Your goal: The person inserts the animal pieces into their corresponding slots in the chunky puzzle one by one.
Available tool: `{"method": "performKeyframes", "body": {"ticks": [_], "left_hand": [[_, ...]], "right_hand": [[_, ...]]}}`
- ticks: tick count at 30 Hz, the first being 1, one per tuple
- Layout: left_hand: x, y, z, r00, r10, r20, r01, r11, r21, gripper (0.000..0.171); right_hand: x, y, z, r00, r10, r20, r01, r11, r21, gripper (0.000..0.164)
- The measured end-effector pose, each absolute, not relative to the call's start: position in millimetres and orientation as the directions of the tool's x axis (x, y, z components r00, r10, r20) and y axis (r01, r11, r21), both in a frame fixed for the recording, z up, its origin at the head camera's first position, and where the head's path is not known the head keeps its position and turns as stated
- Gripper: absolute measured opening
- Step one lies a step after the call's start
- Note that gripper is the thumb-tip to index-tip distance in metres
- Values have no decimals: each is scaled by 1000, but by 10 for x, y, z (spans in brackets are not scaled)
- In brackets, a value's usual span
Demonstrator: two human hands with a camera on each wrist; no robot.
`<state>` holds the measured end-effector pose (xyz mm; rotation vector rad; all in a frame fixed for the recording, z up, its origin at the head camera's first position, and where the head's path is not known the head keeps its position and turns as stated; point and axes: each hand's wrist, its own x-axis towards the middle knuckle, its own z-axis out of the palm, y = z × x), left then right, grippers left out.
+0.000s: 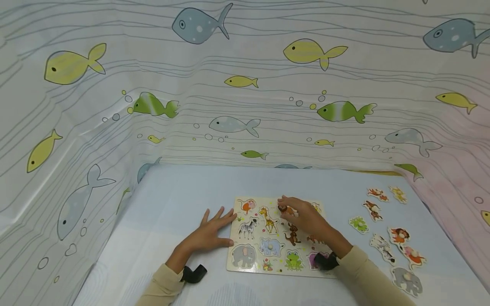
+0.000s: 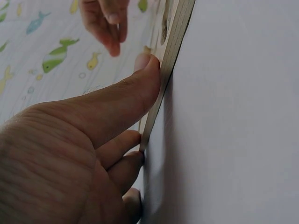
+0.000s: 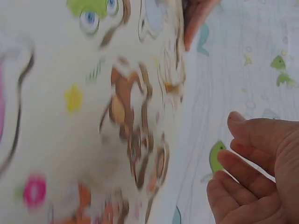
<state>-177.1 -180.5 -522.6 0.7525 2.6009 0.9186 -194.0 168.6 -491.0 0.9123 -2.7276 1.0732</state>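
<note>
A wooden animal puzzle board (image 1: 262, 201) lies flat on the table, with pictured recesses such as a zebra (image 1: 248, 229), a giraffe (image 1: 268, 220) and a grey elephant (image 1: 243, 256). In its lower part sits a blue animal piece (image 1: 270, 247) with a knob. My left hand (image 1: 208, 234) is spread at the board's left side, thumb and fingertips against the edge, as the left wrist view shows. Over the upper right of the board hovers my right hand (image 1: 308, 219), near the lion picture (image 1: 286, 210). Its fingers are loosely bent, with nothing between thumb and fingers in the right wrist view.
Right of the board lie several loose knobbed pieces: an elephant (image 1: 407, 281), a zebra (image 1: 382, 248), a lion (image 1: 399, 235), a frog (image 1: 358, 224), a monkey (image 1: 372, 210) and a giraffe (image 1: 398, 194) among them. Fish-printed sheeting (image 1: 275, 97) rises behind the table and on both sides.
</note>
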Motion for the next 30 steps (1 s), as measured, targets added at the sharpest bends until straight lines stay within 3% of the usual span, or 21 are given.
{"method": "performKeyframes", "body": {"ticks": [7,14,30], "left_hand": [[-1781,-1821,-5240,-823,563,-79,389,660,643,85],[-1768,-1828,-5256,-826,556,-86,379,662,646,85],[-1762,-1832,-5259,-828,555,-81,380,661,647,84]], "right_hand": [[-1985,2119,-4881,-809,-444,384,-587,600,-543,44],[-1963,2499,-4811,-919,-291,265,-393,702,-594,39],[-1908,3558,-4501,-990,-10,139,-99,758,-645,51]]}}
